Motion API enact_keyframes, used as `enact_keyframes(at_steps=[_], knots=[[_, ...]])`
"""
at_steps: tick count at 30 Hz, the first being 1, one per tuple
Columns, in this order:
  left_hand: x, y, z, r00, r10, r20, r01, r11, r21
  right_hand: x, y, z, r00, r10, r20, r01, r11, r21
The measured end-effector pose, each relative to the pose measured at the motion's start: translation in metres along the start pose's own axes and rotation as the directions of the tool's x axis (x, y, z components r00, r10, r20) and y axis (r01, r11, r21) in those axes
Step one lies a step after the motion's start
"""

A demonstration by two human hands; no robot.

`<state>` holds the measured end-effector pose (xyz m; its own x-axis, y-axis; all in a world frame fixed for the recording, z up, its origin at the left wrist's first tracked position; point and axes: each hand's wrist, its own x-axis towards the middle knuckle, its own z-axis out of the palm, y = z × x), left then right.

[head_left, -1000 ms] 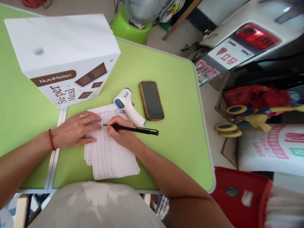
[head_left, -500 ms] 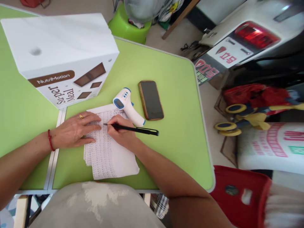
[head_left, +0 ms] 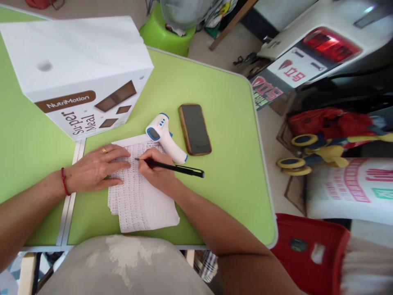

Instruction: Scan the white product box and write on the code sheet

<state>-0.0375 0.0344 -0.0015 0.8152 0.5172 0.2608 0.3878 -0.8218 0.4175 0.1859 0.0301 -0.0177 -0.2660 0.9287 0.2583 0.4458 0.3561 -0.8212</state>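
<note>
A black pen [head_left: 181, 168] is pinched in my right hand [head_left: 158, 170], its tip at the handwritten columns on a sheet of paper [head_left: 159, 205]. My left hand [head_left: 98, 168] lies flat with fingers spread over the left part of the paper, a ring and a red bracelet on it. More written sheets show under the top one at its left edge. Just beyond my right hand, a white and blue infrared thermometer [head_left: 167, 139] overlaps the paper's upper edge. To the right of it lies a phone [head_left: 196, 129] in a brown case, screen dark.
A large white NutriMotion box [head_left: 82, 53] stands at the back left of the green table [head_left: 233, 164]. Off the table's right edge are a red chair [head_left: 307, 254], a white sack [head_left: 353, 188] and a white vehicle with a red tail light [head_left: 331, 45]. Behind is a green stool [head_left: 153, 30].
The pen's back end has shifted very slightly left and down, and its tip slightly right and up. My left hand, the paper, thermometer and phone stay in place.
</note>
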Motion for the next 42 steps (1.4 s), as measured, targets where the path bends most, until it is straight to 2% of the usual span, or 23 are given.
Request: enact_keyframes(at_steps=[10,18,27,33,36,42], knots=[[0.0008,-0.0004,0.0014,1.000,0.017,-0.013,-0.017,1.000,0.007,0.0013,0.0018,-0.0024,0.999,-0.015,-0.031,0.017,0.998,0.065],[-0.0004,-0.0005,0.0006,1.000,0.022,-0.015,-0.022,1.000,0.016,0.0011,0.0027,-0.0013,0.999,-0.001,-0.044,0.002,1.000,0.015],[0.0008,-0.0005,0.0011,1.000,0.004,-0.008,-0.004,1.000,0.016,0.0010,0.0011,-0.0028,0.998,0.044,-0.036,-0.043,0.999,0.033],[0.0000,-0.0005,0.0003,1.000,-0.010,0.008,0.010,1.000,-0.006,0.0007,-0.0002,-0.0029,0.999,0.029,-0.027,-0.029,1.000,0.010],[0.0000,-0.0007,0.0004,1.000,-0.016,0.002,0.016,1.000,-0.021,0.0004,0.0001,-0.0036,1.000,-0.004,-0.031,0.004,1.000,-0.003],[-0.0005,-0.0011,0.0003,1.000,-0.001,-0.004,0.001,1.000,-0.009,0.0017,0.0024,-0.0052,0.963,-0.199,-0.182,0.189,0.979,-0.072]])
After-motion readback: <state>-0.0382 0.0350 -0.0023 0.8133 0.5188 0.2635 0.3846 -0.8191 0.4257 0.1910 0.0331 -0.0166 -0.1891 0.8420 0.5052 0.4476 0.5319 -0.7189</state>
